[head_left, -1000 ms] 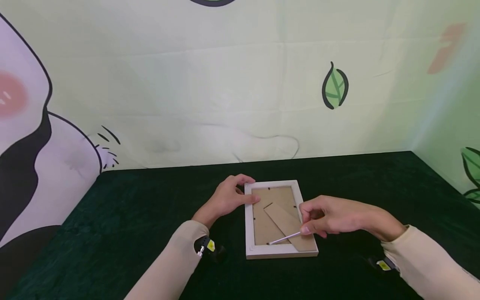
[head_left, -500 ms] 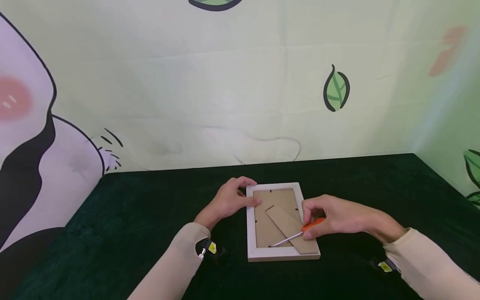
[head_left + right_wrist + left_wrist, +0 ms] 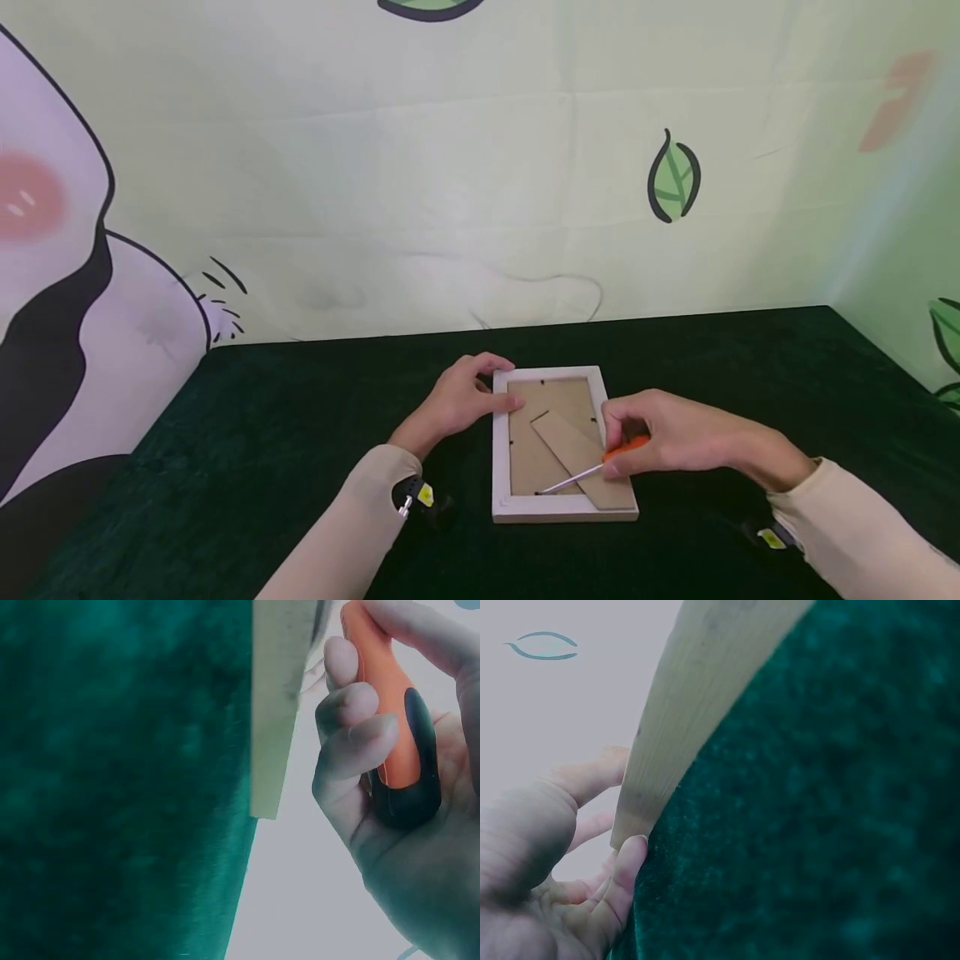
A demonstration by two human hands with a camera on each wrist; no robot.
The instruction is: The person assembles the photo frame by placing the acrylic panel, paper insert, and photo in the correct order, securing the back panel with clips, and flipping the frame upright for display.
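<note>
I'm at a table with dark green velvet cloth point(image 3: 262, 433), pale green backdrop point(image 3: 450, 192) behind, leaf print point(image 3: 672, 177) upper right, cartoon figure point(image 3: 52, 275) far left.

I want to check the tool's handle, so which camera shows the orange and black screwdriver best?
The right wrist view: the orange and black screwdriver fills the right hand, grip plainly visible. The head view alone shows its metal shaft reaching the white picture frame, handle mostly hidden. The left wrist view shows none of it.

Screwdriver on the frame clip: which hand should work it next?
Right. The right hand grips the screwdriver, tip at the picture frame's near-edge clip; the left hand holds the far corner steady.
</note>
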